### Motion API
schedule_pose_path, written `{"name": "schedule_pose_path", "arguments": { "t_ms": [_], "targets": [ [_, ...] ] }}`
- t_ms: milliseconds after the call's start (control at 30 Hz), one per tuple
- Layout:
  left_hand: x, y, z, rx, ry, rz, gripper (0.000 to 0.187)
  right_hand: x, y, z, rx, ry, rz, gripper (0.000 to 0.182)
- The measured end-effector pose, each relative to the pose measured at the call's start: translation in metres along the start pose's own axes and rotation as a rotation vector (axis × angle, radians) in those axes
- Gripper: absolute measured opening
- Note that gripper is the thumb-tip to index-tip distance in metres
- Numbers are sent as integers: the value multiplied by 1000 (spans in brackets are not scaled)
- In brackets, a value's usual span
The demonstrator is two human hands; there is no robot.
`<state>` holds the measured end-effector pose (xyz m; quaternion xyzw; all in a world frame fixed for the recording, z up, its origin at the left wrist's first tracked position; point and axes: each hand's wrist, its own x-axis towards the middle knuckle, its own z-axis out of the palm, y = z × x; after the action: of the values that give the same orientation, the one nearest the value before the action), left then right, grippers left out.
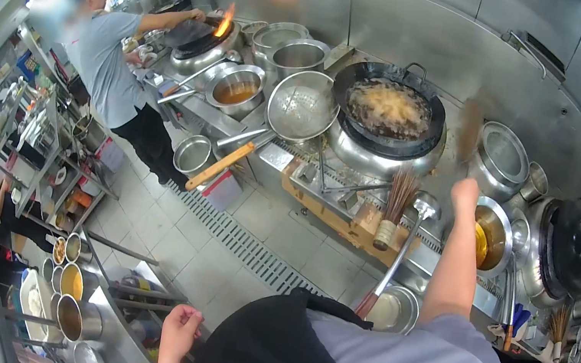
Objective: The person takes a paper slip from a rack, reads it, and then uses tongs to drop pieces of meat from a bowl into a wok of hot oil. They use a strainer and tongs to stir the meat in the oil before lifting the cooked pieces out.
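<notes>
My right hand (465,195) is closed and raised by the stove, to the right of the wok. Just beyond its knuckles is a brown tool (470,128), smeared by motion, that I cannot name. Food bubbles in foaming oil (389,109) inside the black wok (349,83). Beside my right forearm stands a steel pot (504,239) of yellow oil. A ladle (404,240) and a bamboo wok brush (393,215) lie along the stove's front edge. Low by my side, my left hand (181,325) hangs with its fingers curled in, and nothing shows in them.
A large strainer (302,106) with a wooden handle juts over the stove edge. Left of it, a person (110,56) works at another wok with a flame. A lidded pot (501,156) stands right. Behind me is a counter with several pots (79,319); a floor drain (241,239) crosses the aisle.
</notes>
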<state>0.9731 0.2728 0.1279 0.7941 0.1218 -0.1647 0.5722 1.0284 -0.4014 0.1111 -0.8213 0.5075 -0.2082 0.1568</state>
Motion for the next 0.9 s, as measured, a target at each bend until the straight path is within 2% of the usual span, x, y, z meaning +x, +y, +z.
{"name": "schedule_pose_path", "arguments": {
  "t_ms": [100, 167, 267, 333, 400, 433, 467, 533, 567, 633, 700, 733, 800, 867, 900],
  "targets": [
    [26, 7, 3, 64, -22, -10, 14, 15, 25, 10, -28, -109, 2, 26],
    [47, 15, 8, 99, -40, -18, 14, 4, 12, -19, 55, 99, -70, 27],
    [65, 20, 17, 178, -74, -61, 16, 15, 0, -46, 161, 68, -172, 31],
    [87, 30, 24, 220, -159, -80, 18, 41, -2, -33, 236, 94, -228, 34],
    [137, 54, 29, 502, -181, 85, 21, 59, -26, -23, 94, -71, -222, 34],
    [158, 64, 33, 554, -162, 179, 21, 66, -21, 6, 118, 172, -441, 21],
    [179, 74, 36, 604, -145, 274, 22, 77, -10, 21, 115, 172, -441, 21],
    [222, 96, 43, 749, -51, 411, 24, 67, -35, 16, 666, -524, 179, 7],
    [247, 98, 46, 769, 5, 474, 26, 58, -46, 20, 662, -515, 186, 7],
    [295, 100, 53, 781, 39, 544, 29, 35, -64, 30, 965, -627, 321, 10],
    [336, 110, 59, 1053, 148, 817, 40, 20, -77, 39, 1069, -731, 402, 4],
    [354, 113, 61, 1039, 137, 835, 40, 12, -83, 44, 1116, -780, 408, 2],
    [387, 113, 65, 1223, 69, 653, 51, -8, -98, 41, 1131, -785, 436, 4],
    [413, 106, 66, 1235, -7, 599, 55, -16, -97, 32, 1140, -809, 420, 3],
    [418, 108, 67, 1221, -106, 481, 55, -22, -102, 25, 1159, -852, 405, 2]
  ]
}}
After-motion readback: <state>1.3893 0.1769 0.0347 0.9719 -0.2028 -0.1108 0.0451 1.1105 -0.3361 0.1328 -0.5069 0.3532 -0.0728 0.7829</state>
